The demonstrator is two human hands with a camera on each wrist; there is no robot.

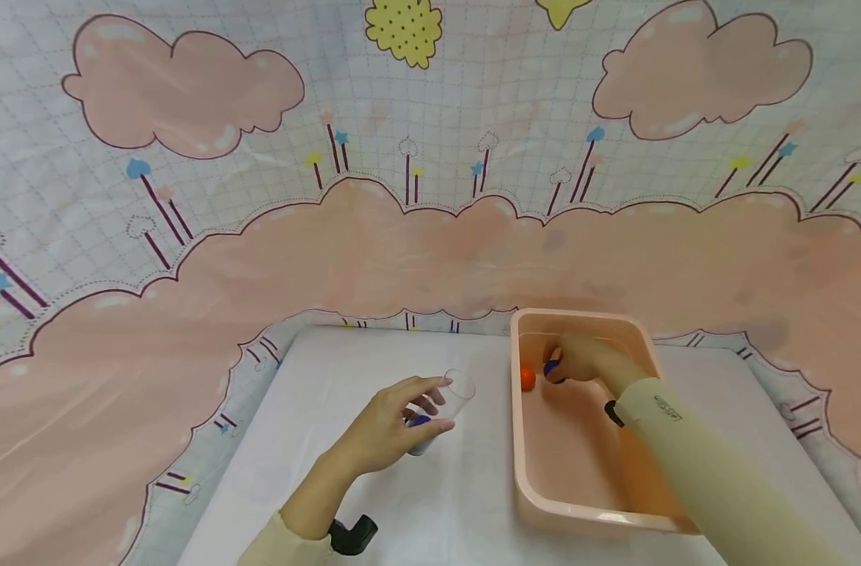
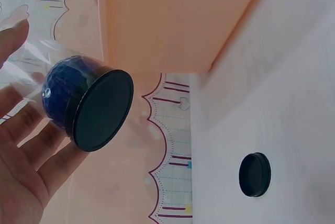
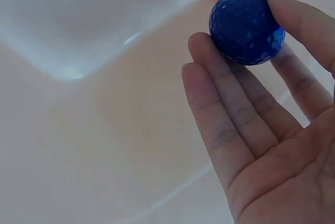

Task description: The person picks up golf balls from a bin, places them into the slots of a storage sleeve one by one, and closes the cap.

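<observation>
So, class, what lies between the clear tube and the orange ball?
In the head view, a bare strip of white tabletop, then the peach tub's side wall.

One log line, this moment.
left hand: holds clear tube, blue ball inside | right hand: pinches another blue ball inside bin | orange ball: in bin | black cap: on table

I faced a printed sheet (image 1: 472,259) that filled the whole background. Upper part: white with a dashed grid, a pink cloud at left (image 1: 189,94), another at right (image 1: 706,71), a dotted yellow shape (image 1: 404,31) top middle, part of a yellow star (image 1: 561,9) beside it. Below: wide pink band (image 1: 373,259), scalloped dark outline, purple sticks tipped with stars and hearts. My table (image 1: 437,503) was white, smooth. Light looked soft, fairly even.
</observation>
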